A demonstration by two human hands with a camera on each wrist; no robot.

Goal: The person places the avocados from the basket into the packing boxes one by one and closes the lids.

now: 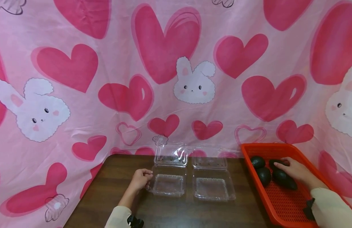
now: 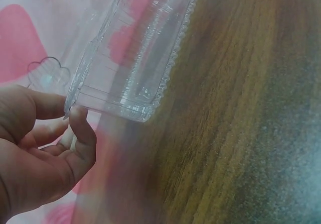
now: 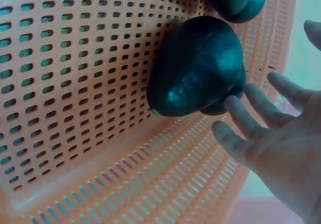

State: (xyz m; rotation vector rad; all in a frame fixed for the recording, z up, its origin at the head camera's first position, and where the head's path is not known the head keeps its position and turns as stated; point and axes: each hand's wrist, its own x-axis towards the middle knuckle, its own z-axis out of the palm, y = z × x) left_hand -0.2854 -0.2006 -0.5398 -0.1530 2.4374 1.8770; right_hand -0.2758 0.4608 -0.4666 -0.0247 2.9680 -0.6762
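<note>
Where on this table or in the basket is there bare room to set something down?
The table is bare between the right container and the orange basket, and in front of both containers. The basket's near end has bare floor beside the right sleeve. Crowded: the basket's farther part, with avocados and the right hand.

My right hand [image 1: 297, 171] hid part of a dark green, smooth fruit [image 1: 273, 163] in the head view, where the bottom edge cut off a bit of the orange-red plastic basket [image 1: 290, 202]. The left wrist view cut off a clear plastic box [image 2: 145, 58]; the right one cut off my thumb [image 3: 314, 35].
</note>
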